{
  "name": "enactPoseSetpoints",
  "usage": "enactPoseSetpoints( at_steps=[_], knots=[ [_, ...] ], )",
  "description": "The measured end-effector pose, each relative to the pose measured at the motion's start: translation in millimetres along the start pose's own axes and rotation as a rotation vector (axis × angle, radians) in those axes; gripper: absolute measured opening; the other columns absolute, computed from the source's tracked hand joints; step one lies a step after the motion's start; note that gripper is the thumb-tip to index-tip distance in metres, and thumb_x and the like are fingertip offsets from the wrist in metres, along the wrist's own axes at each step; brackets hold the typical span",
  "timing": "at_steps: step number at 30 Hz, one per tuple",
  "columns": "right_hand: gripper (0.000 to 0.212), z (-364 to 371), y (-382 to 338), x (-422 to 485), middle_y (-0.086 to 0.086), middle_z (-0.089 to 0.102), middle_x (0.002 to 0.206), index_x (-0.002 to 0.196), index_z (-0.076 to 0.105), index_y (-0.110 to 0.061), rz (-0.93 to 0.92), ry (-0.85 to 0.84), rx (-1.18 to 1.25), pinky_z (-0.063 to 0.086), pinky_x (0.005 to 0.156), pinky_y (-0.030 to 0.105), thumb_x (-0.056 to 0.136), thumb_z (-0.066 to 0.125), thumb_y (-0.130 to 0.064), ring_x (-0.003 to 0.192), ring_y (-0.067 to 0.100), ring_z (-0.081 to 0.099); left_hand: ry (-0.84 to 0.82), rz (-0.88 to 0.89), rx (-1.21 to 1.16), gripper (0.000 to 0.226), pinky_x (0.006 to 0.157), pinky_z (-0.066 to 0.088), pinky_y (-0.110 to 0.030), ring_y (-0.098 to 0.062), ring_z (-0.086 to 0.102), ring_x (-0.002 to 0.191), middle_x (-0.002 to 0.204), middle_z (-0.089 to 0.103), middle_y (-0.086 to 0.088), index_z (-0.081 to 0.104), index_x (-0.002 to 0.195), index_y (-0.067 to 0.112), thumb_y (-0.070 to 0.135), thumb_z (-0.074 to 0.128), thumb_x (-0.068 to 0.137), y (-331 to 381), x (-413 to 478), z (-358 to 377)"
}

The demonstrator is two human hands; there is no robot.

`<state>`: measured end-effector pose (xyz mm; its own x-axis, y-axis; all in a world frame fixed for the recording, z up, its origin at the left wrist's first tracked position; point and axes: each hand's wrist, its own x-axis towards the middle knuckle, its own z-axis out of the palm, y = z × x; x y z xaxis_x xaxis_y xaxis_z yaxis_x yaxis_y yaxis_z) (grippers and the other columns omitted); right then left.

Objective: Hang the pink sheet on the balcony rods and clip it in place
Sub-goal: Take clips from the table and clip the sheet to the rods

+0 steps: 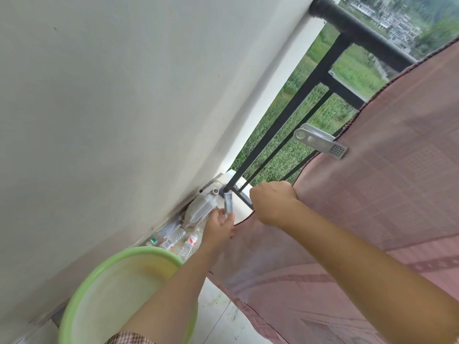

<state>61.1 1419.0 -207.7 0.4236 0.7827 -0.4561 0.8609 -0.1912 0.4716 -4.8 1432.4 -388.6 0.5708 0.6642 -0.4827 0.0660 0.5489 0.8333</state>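
Head view: L hand [219, 228] pinches loose clip [229, 206] just beside railing [282, 120]; R hand [273, 202] fists pink sheet [397, 182] hem at railing. Sheet prob. light, limp: hold hem.

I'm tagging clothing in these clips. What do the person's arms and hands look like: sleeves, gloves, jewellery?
Both forearms are bare. The left hand and right hand wear no gloves, and no ring, watch or bracelet shows. A bit of brownish checked sleeve shows at the bottom edge, on the left arm.
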Motion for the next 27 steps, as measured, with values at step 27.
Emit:
enactPoseSetpoints(
  at_steps=[27],
  knots=[
    [0.041, 4.5, 0.4, -5.4, -0.004, 0.035, 0.057, 0.056, 0.031, -0.017, -0.053, 0.169, 0.002, 0.031, 0.065, 0.028, 0.084, 0.052, 0.004, 0.050, 0.016, 0.035, -0.362, 0.513, 1.159, 0.020, 0.067, 0.032, -0.029, -0.026, 0.051, 0.084, 0.077, 0.049, -0.006, 0.064, 0.092, 0.002, 0.018, 0.052, 0.095, 68.4, 3.6, -34.5]
  ],
)
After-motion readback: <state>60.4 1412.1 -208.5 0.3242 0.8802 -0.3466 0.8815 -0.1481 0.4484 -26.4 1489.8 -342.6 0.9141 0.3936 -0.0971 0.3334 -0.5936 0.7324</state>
